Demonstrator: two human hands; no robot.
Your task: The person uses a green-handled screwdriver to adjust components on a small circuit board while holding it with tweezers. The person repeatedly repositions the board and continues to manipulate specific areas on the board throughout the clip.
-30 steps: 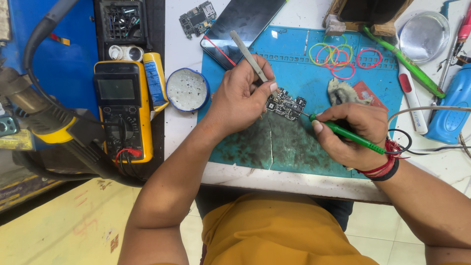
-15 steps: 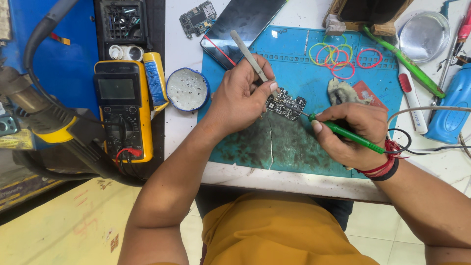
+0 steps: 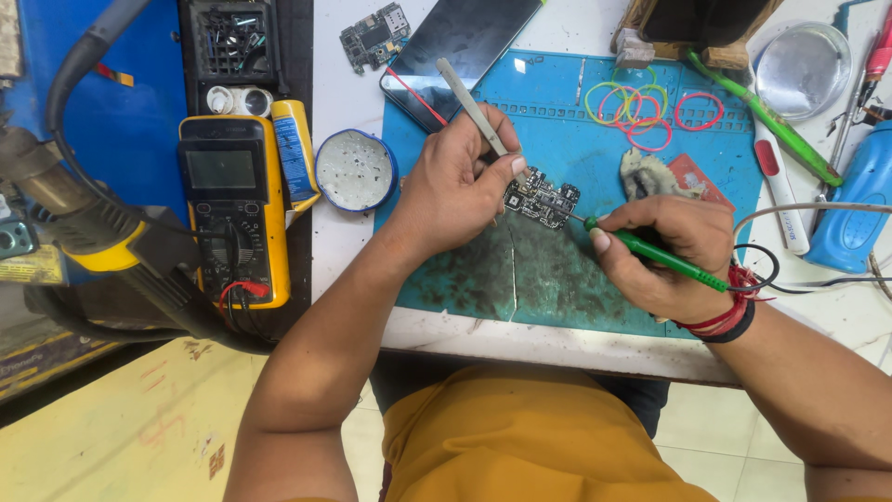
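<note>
A small dark circuit board [image 3: 544, 197] lies on a blue work mat [image 3: 557, 139]. My left hand [image 3: 455, 181] holds metal tweezers [image 3: 469, 104] whose tips reach down to the board's left edge. In my right hand [image 3: 664, 251] is a green-handled soldering iron [image 3: 664, 260], gripped like a pen, with its tip touching the board's right side. Red threads and a dark band circle my right wrist.
A yellow multimeter [image 3: 232, 200] lies at the left beside a round tin of paste [image 3: 355, 170]. A dark phone [image 3: 465, 46], another board [image 3: 373, 35], coloured rubber bands [image 3: 641, 102], a metal dish [image 3: 801, 63] and a blue bottle [image 3: 855, 204] ring the mat.
</note>
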